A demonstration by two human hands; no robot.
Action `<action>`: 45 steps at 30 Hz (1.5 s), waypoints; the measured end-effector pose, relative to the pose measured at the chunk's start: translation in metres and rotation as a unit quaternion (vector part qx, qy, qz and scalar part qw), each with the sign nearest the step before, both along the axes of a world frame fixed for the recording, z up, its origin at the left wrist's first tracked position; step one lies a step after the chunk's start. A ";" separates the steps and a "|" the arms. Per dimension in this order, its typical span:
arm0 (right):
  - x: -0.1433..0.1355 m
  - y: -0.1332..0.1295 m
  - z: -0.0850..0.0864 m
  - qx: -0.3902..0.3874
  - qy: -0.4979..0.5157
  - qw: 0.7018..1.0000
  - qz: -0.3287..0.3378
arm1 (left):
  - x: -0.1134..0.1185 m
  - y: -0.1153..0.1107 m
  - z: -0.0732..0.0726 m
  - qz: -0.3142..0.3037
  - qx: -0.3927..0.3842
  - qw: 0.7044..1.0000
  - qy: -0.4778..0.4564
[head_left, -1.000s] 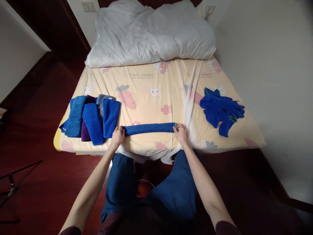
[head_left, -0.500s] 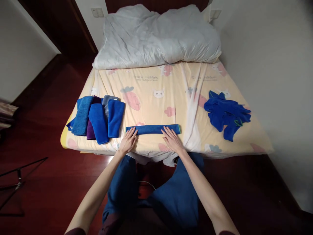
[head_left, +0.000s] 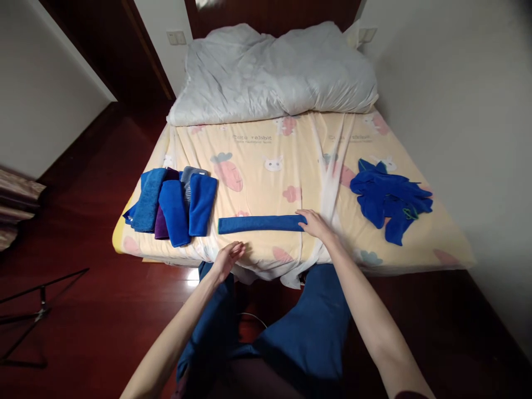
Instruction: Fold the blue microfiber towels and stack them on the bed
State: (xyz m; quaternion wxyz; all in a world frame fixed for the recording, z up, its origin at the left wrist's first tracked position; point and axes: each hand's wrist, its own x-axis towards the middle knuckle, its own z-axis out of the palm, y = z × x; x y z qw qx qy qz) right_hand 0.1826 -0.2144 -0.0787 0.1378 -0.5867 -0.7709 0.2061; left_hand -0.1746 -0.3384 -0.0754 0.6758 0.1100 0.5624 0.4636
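A blue towel (head_left: 261, 223), folded into a long narrow strip, lies crosswise near the front edge of the bed. My right hand (head_left: 313, 223) is closed round its right end, with the fingers along the far side and the thumb on the near side. My left hand (head_left: 229, 258) is held in front of the strip, apart from it, empty and with the fingers loosely stretched out. On the left lies a group of folded towels (head_left: 173, 213), blue, purple and grey. A loose heap of blue cloths (head_left: 386, 197) with green edging is on the right.
The bed (head_left: 257, 194) has a yellow sheet with rabbit and carrot prints. A pale grey quilt (head_left: 274, 77) is bunched against the headboard. Dark red floor (head_left: 137, 310) surrounds the bed, and a black metal stand (head_left: 41, 305) is at the lower left.
My left hand has lifted off the strip's left end and drawn back towards me. My right hand has moved right, from lying flat on the strip to its right end.
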 end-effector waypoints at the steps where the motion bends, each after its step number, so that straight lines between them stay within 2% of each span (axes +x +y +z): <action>1: 0.003 0.008 0.004 -0.035 -0.023 0.999 0.000 | 0.007 0.009 0.001 0.042 -0.030 0.997 -0.061; 4: 0.008 0.022 0.008 -0.117 -0.066 0.991 -0.003 | 0.017 0.037 0.000 0.118 -0.071 0.983 -0.118; 7: 0.007 0.024 0.005 -0.120 -0.084 0.989 0.008 | 0.013 0.054 -0.007 0.129 -0.097 0.982 -0.099; 12: 0.004 0.020 -0.002 -0.092 -0.113 0.988 0.045 | -0.001 0.064 -0.015 0.146 -0.111 0.981 -0.065; 17: 0.005 0.018 -0.004 -0.093 -0.114 0.988 0.044 | -0.003 0.068 -0.011 0.183 -0.085 0.979 -0.019; 20: 0.001 0.015 -0.003 -0.105 -0.123 0.986 0.031 | 0.001 0.066 -0.004 0.200 -0.032 0.979 -0.012; 24: -0.004 0.010 0.002 -0.112 -0.136 0.984 0.028 | 0.002 0.063 0.006 0.164 0.092 0.982 0.014; 29: -0.005 0.000 0.012 -0.111 -0.158 0.981 0.035 | 0.001 0.065 0.024 0.131 0.191 0.970 0.078; 33: -0.003 -0.009 0.021 -0.077 -0.143 0.985 0.056 | -0.001 0.073 0.054 0.091 0.263 0.955 0.104; 37: -0.015 -0.014 0.031 -0.003 -0.104 0.992 0.066 | -0.009 0.087 0.103 0.041 0.339 0.925 0.167; 42: -0.070 -0.010 0.038 -0.016 -0.028 0.999 0.027 | -0.022 0.101 0.176 -0.016 0.480 0.845 0.237; 45: -0.119 -0.007 0.034 -0.032 0.052 0.998 0.018 | -0.029 0.101 0.212 -0.056 0.514 0.805 0.291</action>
